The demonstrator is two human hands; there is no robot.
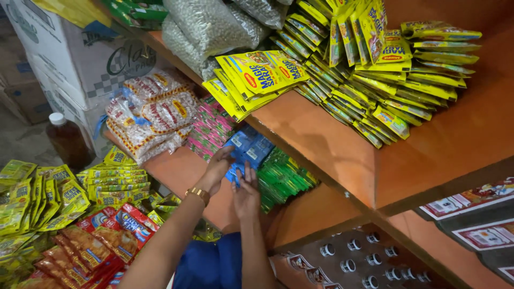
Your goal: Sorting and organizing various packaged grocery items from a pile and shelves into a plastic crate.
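My left hand (217, 170), with a gold bracelet at the wrist, and my right hand (246, 195) meet on the middle orange shelf (176, 171). Together they grip a small bunch of blue sachets (234, 172) at the front of a stack of blue sachets (250, 145). Green sachets (282, 179) lie in a row just right of my hands. A pile of pink sachets (211, 128) sits to the left of the blue stack. The upper shelf partly hides the back of the blue stack.
The upper orange shelf (332, 144) carries many yellow sachets (375, 80) and bags of dried beans (209, 27). Bagged peanuts (152, 115), cardboard boxes (69, 59) and a brown bottle (67, 142) stand at left. Yellow and red snack packets (80, 235) lie below. Small cans (353, 257) fill the lowest shelf.
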